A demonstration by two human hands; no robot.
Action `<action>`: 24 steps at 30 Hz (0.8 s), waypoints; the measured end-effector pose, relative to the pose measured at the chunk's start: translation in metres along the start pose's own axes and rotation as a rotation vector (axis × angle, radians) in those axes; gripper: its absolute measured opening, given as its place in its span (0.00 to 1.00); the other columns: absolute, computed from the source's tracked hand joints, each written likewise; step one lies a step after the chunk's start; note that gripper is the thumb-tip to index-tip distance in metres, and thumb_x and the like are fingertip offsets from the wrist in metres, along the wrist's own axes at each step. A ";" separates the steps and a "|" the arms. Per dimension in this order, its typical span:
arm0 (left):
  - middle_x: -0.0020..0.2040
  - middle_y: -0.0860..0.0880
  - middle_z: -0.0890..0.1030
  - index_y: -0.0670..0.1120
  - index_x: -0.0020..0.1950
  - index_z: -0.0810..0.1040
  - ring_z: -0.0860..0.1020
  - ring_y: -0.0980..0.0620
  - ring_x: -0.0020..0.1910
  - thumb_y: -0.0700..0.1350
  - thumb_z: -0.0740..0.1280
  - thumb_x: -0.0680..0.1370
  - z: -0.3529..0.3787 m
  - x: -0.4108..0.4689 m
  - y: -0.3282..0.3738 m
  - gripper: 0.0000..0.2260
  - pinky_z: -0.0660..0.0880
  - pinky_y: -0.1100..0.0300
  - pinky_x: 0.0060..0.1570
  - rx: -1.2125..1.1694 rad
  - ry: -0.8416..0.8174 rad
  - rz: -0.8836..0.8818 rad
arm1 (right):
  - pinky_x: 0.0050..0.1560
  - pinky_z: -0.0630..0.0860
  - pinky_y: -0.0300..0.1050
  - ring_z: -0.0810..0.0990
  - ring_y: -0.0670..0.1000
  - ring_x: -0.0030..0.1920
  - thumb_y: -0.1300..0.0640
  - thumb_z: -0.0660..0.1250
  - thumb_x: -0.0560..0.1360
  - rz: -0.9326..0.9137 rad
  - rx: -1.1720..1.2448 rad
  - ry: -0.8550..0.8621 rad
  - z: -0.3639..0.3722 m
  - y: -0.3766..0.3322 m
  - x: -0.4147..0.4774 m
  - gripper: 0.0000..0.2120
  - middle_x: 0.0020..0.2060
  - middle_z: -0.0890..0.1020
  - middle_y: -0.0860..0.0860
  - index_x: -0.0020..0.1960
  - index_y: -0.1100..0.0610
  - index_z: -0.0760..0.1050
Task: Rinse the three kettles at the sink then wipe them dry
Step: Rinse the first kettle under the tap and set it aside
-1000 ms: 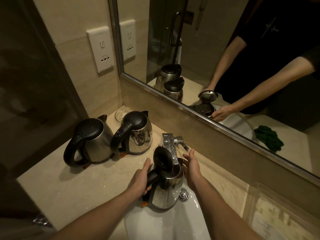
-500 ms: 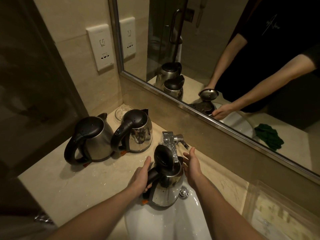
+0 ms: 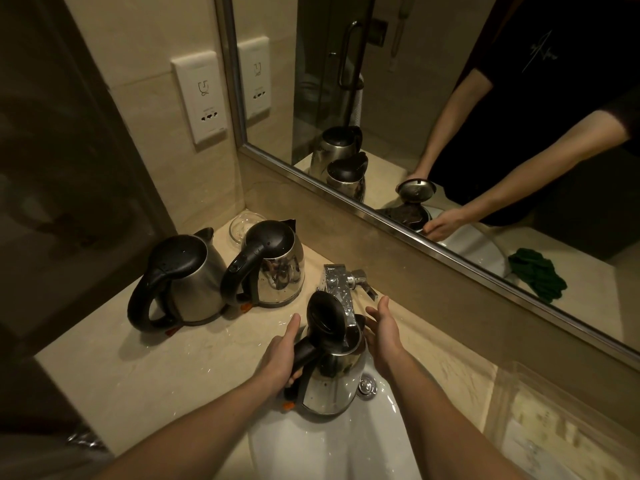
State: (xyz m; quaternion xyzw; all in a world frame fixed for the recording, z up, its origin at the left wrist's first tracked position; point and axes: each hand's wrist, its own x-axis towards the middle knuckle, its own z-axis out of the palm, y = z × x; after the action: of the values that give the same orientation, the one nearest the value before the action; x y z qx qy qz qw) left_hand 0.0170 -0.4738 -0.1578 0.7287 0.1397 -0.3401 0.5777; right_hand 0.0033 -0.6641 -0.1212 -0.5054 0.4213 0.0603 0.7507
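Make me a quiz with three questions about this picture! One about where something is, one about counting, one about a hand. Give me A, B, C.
1. Where is the open-lid kettle? A on the floor; B at the sink, under the tap; C on a shelf.
2. How many kettles stand on the counter? A one; B two; C three.
3. What is the right hand doing? A open, holding nothing; B squeezing a sponge; C turning a key.
Answers: 1 B, the left hand holds it there. 2 B, the far-left kettle and the middle kettle stand there. 3 A, its fingers are straight.
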 end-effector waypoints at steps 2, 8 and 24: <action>0.25 0.48 0.71 0.49 0.48 0.80 0.70 0.51 0.22 0.73 0.50 0.77 0.000 0.001 -0.001 0.32 0.68 0.60 0.26 0.000 0.000 0.001 | 0.71 0.62 0.55 0.70 0.58 0.68 0.33 0.50 0.78 -0.001 -0.001 -0.003 0.000 0.000 0.000 0.33 0.67 0.72 0.59 0.68 0.58 0.69; 0.27 0.47 0.72 0.55 0.39 0.75 0.71 0.51 0.23 0.74 0.49 0.76 -0.001 -0.001 0.000 0.27 0.68 0.60 0.27 0.023 -0.004 0.014 | 0.69 0.65 0.55 0.72 0.58 0.65 0.34 0.51 0.78 -0.006 0.013 -0.002 0.000 0.000 0.000 0.32 0.66 0.73 0.59 0.67 0.59 0.69; 0.24 0.48 0.70 0.51 0.37 0.74 0.69 0.51 0.22 0.73 0.49 0.76 -0.002 -0.005 0.001 0.28 0.67 0.59 0.28 0.001 -0.020 0.022 | 0.70 0.64 0.55 0.71 0.57 0.65 0.33 0.51 0.78 -0.014 -0.004 -0.007 0.001 -0.001 0.000 0.33 0.66 0.72 0.58 0.67 0.58 0.69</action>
State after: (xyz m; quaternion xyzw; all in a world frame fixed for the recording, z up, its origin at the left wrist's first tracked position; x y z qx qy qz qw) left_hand 0.0151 -0.4711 -0.1535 0.7271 0.1259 -0.3410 0.5824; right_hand 0.0042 -0.6641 -0.1209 -0.5097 0.4149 0.0575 0.7515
